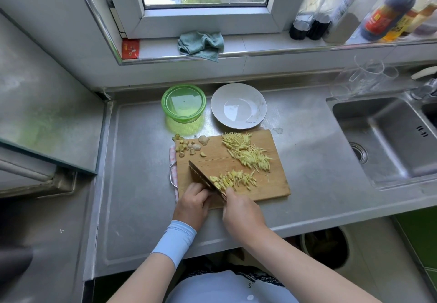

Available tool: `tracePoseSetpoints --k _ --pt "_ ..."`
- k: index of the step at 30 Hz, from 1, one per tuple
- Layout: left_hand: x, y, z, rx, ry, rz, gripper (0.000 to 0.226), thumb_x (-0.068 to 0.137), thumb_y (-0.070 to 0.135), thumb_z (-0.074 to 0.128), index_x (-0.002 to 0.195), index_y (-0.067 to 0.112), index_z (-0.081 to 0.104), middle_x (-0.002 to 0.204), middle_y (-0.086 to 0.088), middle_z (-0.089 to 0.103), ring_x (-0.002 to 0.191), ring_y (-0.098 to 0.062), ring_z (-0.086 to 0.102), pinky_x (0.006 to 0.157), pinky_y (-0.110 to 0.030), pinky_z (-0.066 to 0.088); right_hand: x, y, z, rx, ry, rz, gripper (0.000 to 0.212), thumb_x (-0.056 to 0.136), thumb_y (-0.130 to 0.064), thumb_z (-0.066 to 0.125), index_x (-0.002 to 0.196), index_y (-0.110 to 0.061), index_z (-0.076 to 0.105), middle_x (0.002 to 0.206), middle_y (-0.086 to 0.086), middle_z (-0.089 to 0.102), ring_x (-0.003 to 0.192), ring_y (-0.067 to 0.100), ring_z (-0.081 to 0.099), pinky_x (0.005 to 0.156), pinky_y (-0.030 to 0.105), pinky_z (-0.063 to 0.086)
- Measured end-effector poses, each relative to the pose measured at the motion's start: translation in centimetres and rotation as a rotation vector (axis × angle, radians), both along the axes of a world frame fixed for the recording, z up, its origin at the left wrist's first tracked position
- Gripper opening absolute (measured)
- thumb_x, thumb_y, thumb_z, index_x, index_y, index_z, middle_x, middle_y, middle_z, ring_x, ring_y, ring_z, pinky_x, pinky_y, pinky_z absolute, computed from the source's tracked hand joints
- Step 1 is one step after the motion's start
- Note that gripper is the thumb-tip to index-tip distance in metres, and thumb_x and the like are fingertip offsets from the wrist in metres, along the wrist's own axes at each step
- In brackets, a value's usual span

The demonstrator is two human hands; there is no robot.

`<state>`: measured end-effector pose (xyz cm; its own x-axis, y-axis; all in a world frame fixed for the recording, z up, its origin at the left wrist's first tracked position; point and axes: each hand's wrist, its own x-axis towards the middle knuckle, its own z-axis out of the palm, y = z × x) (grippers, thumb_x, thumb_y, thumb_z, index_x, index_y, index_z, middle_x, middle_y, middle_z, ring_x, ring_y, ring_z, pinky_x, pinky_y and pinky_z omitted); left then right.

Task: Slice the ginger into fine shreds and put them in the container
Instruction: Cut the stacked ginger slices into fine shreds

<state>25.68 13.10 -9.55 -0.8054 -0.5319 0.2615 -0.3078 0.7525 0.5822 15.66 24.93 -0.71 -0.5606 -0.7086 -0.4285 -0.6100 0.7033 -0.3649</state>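
On cutting board [212, 159], front edge: right hand [241, 212] clenched on knife [201, 176], blade down beside ginger shreds [234, 179]. Left hand [192, 202] curled against blade flat, grip contents hidden, can't tell. Danger: blade drifts left, knuckles nicked; shreds spill onto worktop [142, 184], green container [182, 119] well behind board

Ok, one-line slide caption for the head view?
Right hand holds a dark-bladed knife over pale yellow ginger shreds on the rectangular wooden cutting board; round green plastic container stands behind it.
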Motion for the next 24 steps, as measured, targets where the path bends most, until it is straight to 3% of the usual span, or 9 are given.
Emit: tracePoseSetpoints --k 2,5,9,11,14,17,19,22,24 --pt "-0.1 -0.1 0.0 -0.015 0.012 0.002 0.009 0.083 0.011 0.067 0.085 0.010 0.075 0.088 -0.006 0.067 0.084 -0.024 0.059 0.073 -0.031 0.051 0.1 0.5 0.2 0.010 0.014 0.013 0.013 0.095 -0.008 0.041 0.097 -0.019 0.036 0.070 0.001 0.047 0.067 0.031 0.049 0.049 0.035 0.030" --pt "-0.1 -0.1 -0.3 0.000 0.009 0.006 0.023 0.068 -0.005 0.080 0.087 0.008 0.075 0.090 -0.009 0.069 0.086 -0.024 0.059 0.076 -0.029 0.050 0.3 1.3 0.2 0.033 0.048 0.019 0.021 0.095 -0.006 0.040 0.112 -0.018 0.040 0.075 0.003 0.050 0.067 0.031 0.047 0.046 0.032 0.023" --pt "0.0 -0.1 -0.3 -0.019 -0.002 -0.005 0.010 0.078 0.005 0.066 0.084 0.008 0.073 0.087 -0.007 0.066 0.084 -0.025 0.060 0.069 -0.036 0.055 0.5 0.5 -0.1 0.026 0.018 -0.008 0.014 0.096 -0.007 0.042 0.101 -0.019 0.037 0.076 0.004 0.052 0.070 0.031 0.053 0.053 0.034 0.036" --pt "0.0 -0.1 -0.2 -0.018 -0.003 -0.009 0.012 0.076 0.001 0.071 0.085 0.008 0.074 0.087 -0.007 0.066 0.084 -0.025 0.060 0.070 -0.034 0.055 0.5 0.1 -0.1 0.021 0.003 -0.014 0.014 0.096 -0.008 0.043 0.096 -0.020 0.036 0.076 0.004 0.053 0.070 0.031 0.053 0.057 0.035 0.041" --pt "-0.2 -0.1 0.0 0.004 0.012 -0.025 0.027 0.066 -0.007 0.082 0.088 0.008 0.076 0.092 -0.009 0.070 0.086 -0.026 0.063 0.076 -0.030 0.053 0.4 0.9 0.3 0.023 0.025 0.004 0.016 0.095 -0.006 0.041 0.102 -0.020 0.035 0.070 0.001 0.048 0.067 0.029 0.049 0.047 0.033 0.031" --pt "-0.3 -0.4 0.0 -0.017 0.006 -0.024 0.018 0.071 -0.003 0.077 0.086 0.007 0.075 0.092 -0.010 0.070 0.085 -0.028 0.065 0.073 -0.032 0.056 0.6 1.5 0.3 0.031 0.074 0.031 0.028 0.094 -0.006 0.041 0.120 -0.017 0.041 0.078 0.005 0.057 0.068 0.030 0.047 0.046 0.032 0.024" --pt "-0.2 -0.2 0.0 -0.022 -0.005 -0.023 0.011 0.076 0.003 0.068 0.085 0.006 0.074 0.089 -0.010 0.068 0.084 -0.028 0.063 0.070 -0.035 0.057 0.6 1.1 0.1 0.043 0.056 0.023 0.023 0.095 -0.007 0.041 0.116 -0.016 0.042 0.085 0.009 0.063 0.071 0.032 0.052 0.052 0.035 0.031" --pt "-0.1 0.0 0.2 -0.023 -0.014 -0.020 0.017 0.081 0.012 0.058 0.085 0.007 0.074 0.088 -0.009 0.067 0.084 -0.026 0.060 0.069 -0.034 0.056 0.5 0.5 -0.1 0.036 0.031 0.012 0.015 0.095 -0.007 0.042 0.098 -0.020 0.035 0.070 0.003 0.049 0.070 0.032 0.054 0.049 0.035 0.031" --pt "-0.1 -0.1 0.2 -0.022 0.007 -0.013 0.011 0.077 0.003 0.072 0.087 0.007 0.075 0.091 -0.008 0.069 0.087 -0.025 0.062 0.073 -0.032 0.055 0.5 0.9 0.1 0.025 0.033 0.010 0.015 0.094 -0.006 0.041 0.100 -0.019 0.036 0.069 0.001 0.046 0.067 0.031 0.050 0.047 0.035 0.027"
